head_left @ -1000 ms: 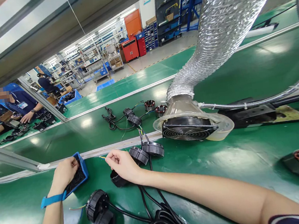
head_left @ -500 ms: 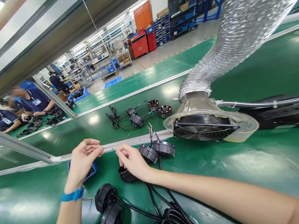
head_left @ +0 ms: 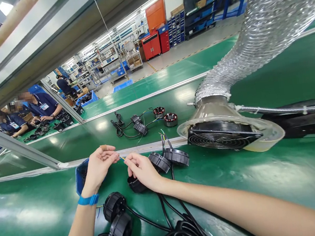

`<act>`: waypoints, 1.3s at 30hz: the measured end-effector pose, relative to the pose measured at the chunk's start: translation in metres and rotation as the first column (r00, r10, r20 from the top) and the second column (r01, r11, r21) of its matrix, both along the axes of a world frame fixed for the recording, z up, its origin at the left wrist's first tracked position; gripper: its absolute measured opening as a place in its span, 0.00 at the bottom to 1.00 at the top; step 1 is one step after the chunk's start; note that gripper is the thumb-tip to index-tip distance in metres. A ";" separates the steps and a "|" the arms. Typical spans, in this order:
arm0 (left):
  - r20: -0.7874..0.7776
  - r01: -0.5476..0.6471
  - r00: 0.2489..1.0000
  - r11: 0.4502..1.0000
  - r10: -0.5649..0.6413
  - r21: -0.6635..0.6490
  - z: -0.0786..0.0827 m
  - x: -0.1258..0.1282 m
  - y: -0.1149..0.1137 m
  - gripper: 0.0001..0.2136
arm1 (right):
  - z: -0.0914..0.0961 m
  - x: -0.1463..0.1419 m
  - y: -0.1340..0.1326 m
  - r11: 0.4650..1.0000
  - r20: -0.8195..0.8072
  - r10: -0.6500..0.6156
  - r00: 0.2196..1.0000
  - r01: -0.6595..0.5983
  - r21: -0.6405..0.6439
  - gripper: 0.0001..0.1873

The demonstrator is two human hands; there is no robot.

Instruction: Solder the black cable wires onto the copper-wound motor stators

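Note:
Between my two hands runs a thin yellow-and-blue wire (head_left: 122, 158). My right hand (head_left: 142, 170) pinches it between thumb and fingers. My left hand (head_left: 102, 164), with a blue wristband (head_left: 88, 200), is closed in a pinch at the wire's other end; its fingers hide the tip. Beneath my right hand sits a black round housing (head_left: 136, 184), partly covered. Two more black housings (head_left: 177, 157) with upright wire ends stand to its right. Other black housings (head_left: 115, 206) with loose coloured wires lie nearer me, joined to thick black cables (head_left: 187, 234).
A blue bin (head_left: 81, 176) stands behind my left hand. To the right, a fan (head_left: 220, 136) sits under a foil duct (head_left: 234, 61). Beyond the metal rail (head_left: 138, 149) lie copper-wound stators (head_left: 171, 119) and a cord with black boxes (head_left: 140, 128). Co-workers sit far left.
My left hand has moved right, and its fingertips now meet the wire end held by my right hand. The view has shifted slightly; the right hand keeps its pinch.

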State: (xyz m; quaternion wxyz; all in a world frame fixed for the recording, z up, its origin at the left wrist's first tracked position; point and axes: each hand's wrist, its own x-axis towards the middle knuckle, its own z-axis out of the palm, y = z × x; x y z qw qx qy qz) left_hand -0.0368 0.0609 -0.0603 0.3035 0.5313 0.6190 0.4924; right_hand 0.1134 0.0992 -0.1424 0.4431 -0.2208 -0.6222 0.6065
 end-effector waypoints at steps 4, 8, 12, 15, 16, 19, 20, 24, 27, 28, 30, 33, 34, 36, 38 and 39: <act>0.041 0.022 0.999 0.999 -0.021 -0.023 0.000 0.000 -0.001 0.18 | -0.001 0.000 0.000 1.000 -0.009 0.011 1.000 -0.011 -0.008 0.10; 0.068 0.014 0.998 1.000 -0.012 -0.019 0.001 -0.002 -0.002 0.18 | -0.001 -0.001 0.001 1.000 -0.022 -0.003 1.000 0.003 -0.021 0.10; 0.066 0.018 0.998 1.000 -0.017 -0.016 0.001 -0.003 -0.002 0.18 | -0.001 -0.002 0.001 0.999 -0.025 -0.010 1.000 0.009 -0.034 0.10; 0.069 0.028 0.997 1.000 -0.027 -0.014 0.000 -0.003 -0.002 0.18 | -0.002 -0.002 0.002 0.999 -0.023 -0.012 1.000 0.011 -0.036 0.10; 0.073 0.031 0.997 0.999 -0.030 -0.014 0.000 -0.003 -0.001 0.18 | -0.002 -0.002 0.002 0.999 -0.023 -0.013 1.000 0.012 -0.035 0.10; 0.086 0.040 0.996 0.999 -0.038 -0.012 0.000 -0.003 -0.001 0.18 | -0.003 -0.002 0.002 0.999 -0.021 -0.015 1.000 0.014 -0.033 0.10; 0.089 0.044 0.995 0.999 -0.042 -0.013 0.000 -0.003 -0.001 0.18 | -0.003 -0.002 0.002 0.999 -0.021 -0.015 1.000 0.014 -0.033 0.10; 0.093 0.060 0.994 0.998 -0.057 -0.025 0.000 -0.002 -0.001 0.18 | -0.002 -0.002 0.002 0.999 -0.028 -0.018 0.999 0.017 -0.040 0.11; 0.097 0.062 0.993 0.998 -0.059 -0.026 -0.002 -0.002 0.000 0.18 | -0.001 -0.002 0.002 0.999 -0.031 -0.020 0.999 0.019 -0.041 0.11; 0.102 0.064 0.993 0.998 -0.061 -0.027 -0.002 -0.002 0.000 0.18 | -0.001 -0.002 0.002 0.999 -0.032 -0.020 0.999 0.019 -0.039 0.11; 0.116 0.070 0.991 0.997 -0.066 -0.028 -0.004 -0.003 0.001 0.18 | -0.001 -0.001 0.002 0.999 -0.037 -0.016 0.999 0.015 -0.029 0.11; 0.144 0.077 0.987 0.997 -0.073 -0.026 -0.005 -0.004 0.002 0.18 | -0.001 -0.001 0.002 1.000 -0.044 0.000 0.999 0.000 -0.007 0.12; 0.149 0.087 0.986 0.996 -0.081 -0.030 -0.006 -0.004 0.002 0.18 | -0.001 -0.001 0.002 1.000 -0.043 0.008 0.999 -0.008 -0.002 0.12; 0.143 0.116 0.984 0.992 -0.109 -0.043 -0.008 -0.002 0.003 0.18 | -0.001 -0.001 0.002 1.000 -0.039 0.019 0.999 -0.019 -0.001 0.13; 0.116 0.145 0.984 0.987 -0.137 -0.062 -0.010 0.000 0.004 0.17 | -0.001 -0.001 0.002 1.000 -0.035 0.020 0.999 -0.020 -0.010 0.13; 0.098 0.153 0.984 0.986 -0.146 -0.069 -0.010 0.001 0.004 0.17 | -0.001 -0.001 0.002 1.000 -0.035 0.016 0.999 -0.017 -0.015 0.13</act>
